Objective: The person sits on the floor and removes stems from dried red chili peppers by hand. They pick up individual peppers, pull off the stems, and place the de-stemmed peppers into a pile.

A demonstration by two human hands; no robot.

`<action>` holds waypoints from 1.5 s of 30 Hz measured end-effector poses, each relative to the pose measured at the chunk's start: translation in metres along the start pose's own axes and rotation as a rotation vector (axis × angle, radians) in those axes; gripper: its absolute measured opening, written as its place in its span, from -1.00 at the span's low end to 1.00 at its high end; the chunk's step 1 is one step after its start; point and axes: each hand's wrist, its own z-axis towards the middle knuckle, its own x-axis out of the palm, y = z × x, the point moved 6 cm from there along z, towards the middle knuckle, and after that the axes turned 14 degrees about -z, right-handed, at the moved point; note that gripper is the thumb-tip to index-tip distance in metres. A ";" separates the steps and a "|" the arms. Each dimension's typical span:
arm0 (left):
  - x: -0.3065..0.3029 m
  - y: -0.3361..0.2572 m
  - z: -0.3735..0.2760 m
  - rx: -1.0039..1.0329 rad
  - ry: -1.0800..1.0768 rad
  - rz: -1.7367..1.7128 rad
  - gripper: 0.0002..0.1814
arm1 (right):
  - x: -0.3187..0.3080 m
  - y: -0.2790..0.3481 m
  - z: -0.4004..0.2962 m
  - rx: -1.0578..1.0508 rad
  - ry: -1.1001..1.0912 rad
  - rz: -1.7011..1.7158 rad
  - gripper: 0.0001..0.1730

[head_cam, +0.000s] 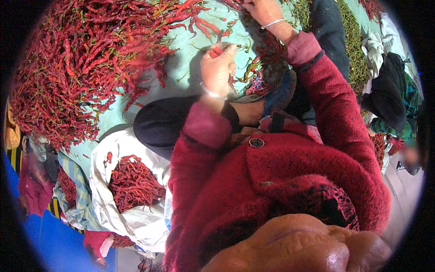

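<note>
My left hand point(219, 69), with a bangle at its wrist, is closed around dried red chili peppers point(216, 52); a bit of red also shows below its fingers. Farther off, at the top edge, my right hand point(265, 12) has its fingers bent beside dark red chilies point(234, 4). Whether it grips any of them is not clear. A large heap of wrinkled red chilies point(85, 57), some with green stems, covers the pale green sheet point(178, 73) to the left. Loose stems and chilies lie between the heap and my hands.
An open white sack point(136, 221) holding red chilies point(134, 183) stands beside my left knee. Green stems point(355, 44) are piled at the upper right, past my dark-trousered leg. Other people sit nearby, with a maroon sleeve point(34, 190) at the left and dark clothing point(387, 91) at the right.
</note>
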 end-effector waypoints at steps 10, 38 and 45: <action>0.008 0.004 -0.004 0.044 0.129 0.071 -0.87 | 0.013 -0.011 -0.004 0.156 0.053 -0.139 -0.77; 0.021 -0.012 -0.001 0.296 0.097 0.271 -0.91 | 0.011 -0.055 0.047 -0.023 0.054 -0.127 -0.81; 0.071 -0.020 -0.047 1.322 0.477 1.266 -0.70 | -0.034 0.008 -0.089 -0.248 0.281 0.132 -0.87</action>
